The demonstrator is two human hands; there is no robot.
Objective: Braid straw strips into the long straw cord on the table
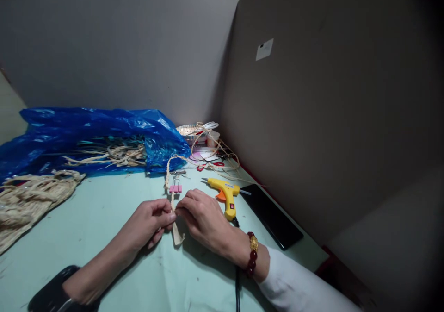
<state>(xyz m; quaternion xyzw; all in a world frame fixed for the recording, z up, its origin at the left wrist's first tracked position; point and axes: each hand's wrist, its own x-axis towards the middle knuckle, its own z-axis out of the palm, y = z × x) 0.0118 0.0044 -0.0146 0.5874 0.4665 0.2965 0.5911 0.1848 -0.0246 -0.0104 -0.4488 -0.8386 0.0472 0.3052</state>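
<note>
A pale braided cord of dried plant fibre (168,175) runs down the table toward me, with a pink binder clip (175,189) on it just beyond my fingers. My left hand (152,217) pinches the cord near its close end. From the other side, my right hand (199,215) has its thumb and fingers closed on the same spot. Below the fingertips a flat, loose strip end (178,236) hangs out toward me. The exact finger contact at the pinch is partly hidden.
A yellow glue gun (227,194) lies right of my hands, beside a black phone-like slab (272,215). Red-handled scissors (210,165), a paper cup (213,139) and a basket (187,130) stand behind. Left are a blue plastic bag (93,120) of fibres and a woven piece (38,198).
</note>
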